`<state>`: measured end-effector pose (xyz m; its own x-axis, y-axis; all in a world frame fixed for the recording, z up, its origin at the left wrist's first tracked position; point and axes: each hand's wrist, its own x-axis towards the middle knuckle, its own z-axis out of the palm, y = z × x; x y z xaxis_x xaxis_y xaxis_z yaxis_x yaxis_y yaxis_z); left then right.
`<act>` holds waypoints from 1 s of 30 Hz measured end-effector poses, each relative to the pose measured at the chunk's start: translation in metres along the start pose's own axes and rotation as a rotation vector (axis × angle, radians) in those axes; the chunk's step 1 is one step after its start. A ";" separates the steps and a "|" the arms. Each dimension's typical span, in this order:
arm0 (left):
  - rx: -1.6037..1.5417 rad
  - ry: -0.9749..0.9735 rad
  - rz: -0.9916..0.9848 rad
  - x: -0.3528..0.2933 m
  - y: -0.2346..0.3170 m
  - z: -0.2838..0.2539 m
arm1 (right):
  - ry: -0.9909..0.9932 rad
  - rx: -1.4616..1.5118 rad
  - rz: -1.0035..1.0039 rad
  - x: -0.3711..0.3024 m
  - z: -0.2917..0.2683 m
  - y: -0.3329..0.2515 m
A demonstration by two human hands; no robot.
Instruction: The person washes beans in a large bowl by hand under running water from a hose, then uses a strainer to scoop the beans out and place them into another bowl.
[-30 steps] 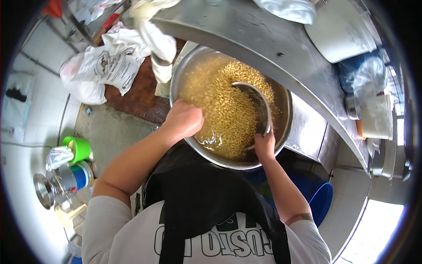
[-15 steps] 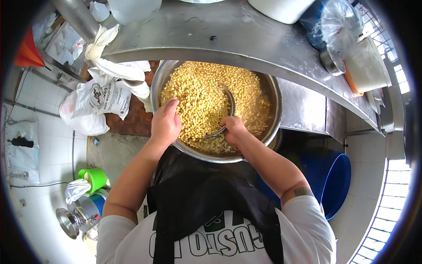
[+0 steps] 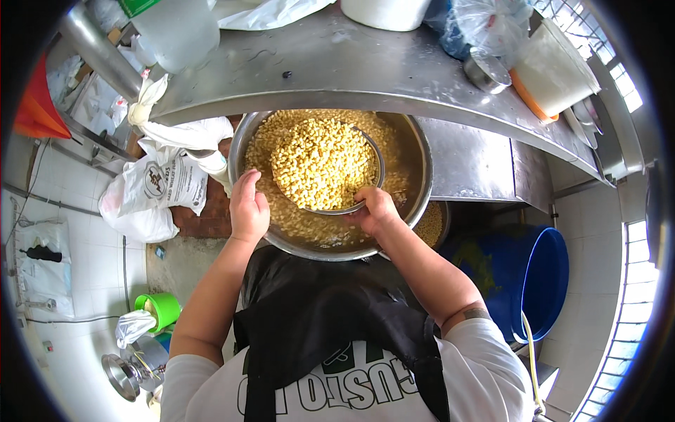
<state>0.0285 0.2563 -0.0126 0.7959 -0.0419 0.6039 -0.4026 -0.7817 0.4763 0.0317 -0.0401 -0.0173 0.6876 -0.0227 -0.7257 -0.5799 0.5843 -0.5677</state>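
Note:
A big metal basin (image 3: 420, 151) in front of me holds cloudy water with pale yellow kernels in it. Within its rim, a smaller round metal bowl (image 3: 382, 167) is heaped with wet yellow kernels (image 3: 323, 162). My right hand (image 3: 376, 209) is closed around the near right edge of this bowl; its underside is hidden. At the basin's left rim is my left hand (image 3: 249, 209), fingers stretched out and thumb apart, holding nothing. Whether it touches the rim I cannot tell.
A steel shelf (image 3: 316, 67) overhangs the basin's far side, bearing tubs and bags. On the right lies a blue barrel (image 3: 545, 281), with a kernel-filled container (image 3: 430, 225) beside the basin. White sacks (image 3: 165, 186) and a green bucket (image 3: 164, 310) are on the left.
The bowl, tilted and sunk among the kernels before, is now more level and heaped full. Cloudy water shows around it. My right hand keeps its grip; my left stays by the rim.

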 end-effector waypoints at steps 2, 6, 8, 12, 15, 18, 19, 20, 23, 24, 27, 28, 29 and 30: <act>0.007 0.008 0.026 -0.001 -0.001 -0.001 | 0.031 -0.053 -0.004 -0.010 -0.002 -0.007; 0.014 0.004 0.016 -0.002 -0.002 0.001 | -0.077 0.057 -0.052 -0.032 -0.013 -0.018; 0.023 -0.035 -0.023 -0.001 -0.002 0.002 | -0.142 0.148 -0.079 -0.042 -0.022 -0.024; 0.006 -0.041 -0.018 -0.002 -0.004 0.005 | -0.113 0.255 -0.155 -0.059 -0.046 -0.034; -0.004 -0.059 -0.034 -0.001 -0.004 0.005 | -0.062 0.349 -0.197 -0.076 -0.072 -0.040; -0.016 -0.073 -0.033 -0.002 -0.005 0.008 | -0.017 0.402 -0.329 -0.093 -0.105 -0.044; -0.016 -0.077 -0.040 -0.003 -0.007 0.007 | 0.009 0.430 -0.355 -0.100 -0.114 -0.048; -0.018 -0.084 -0.047 -0.004 -0.007 0.007 | 0.016 0.463 -0.367 -0.107 -0.124 -0.050; -0.019 -0.106 -0.058 -0.004 -0.009 0.006 | 0.119 0.470 -0.465 -0.131 -0.152 -0.056; -0.012 -0.120 -0.064 -0.004 -0.008 0.006 | 0.151 0.484 -0.503 -0.134 -0.165 -0.057; -0.021 -0.142 -0.063 -0.004 -0.009 0.007 | 0.267 0.439 -0.508 -0.139 -0.209 -0.058; -0.017 -0.156 -0.063 -0.004 -0.009 0.006 | 0.293 0.439 -0.524 -0.139 -0.224 -0.057; -0.023 -0.166 -0.058 -0.004 -0.009 0.006 | 0.294 0.477 -0.554 -0.141 -0.238 -0.055; -0.026 -0.175 -0.074 -0.004 -0.008 0.006 | 0.294 0.515 -0.583 -0.142 -0.250 -0.052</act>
<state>0.0314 0.2588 -0.0225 0.8893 -0.0941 0.4475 -0.3498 -0.7704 0.5330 -0.1453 -0.2699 0.0181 0.6326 -0.6058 -0.4826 0.1554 0.7097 -0.6872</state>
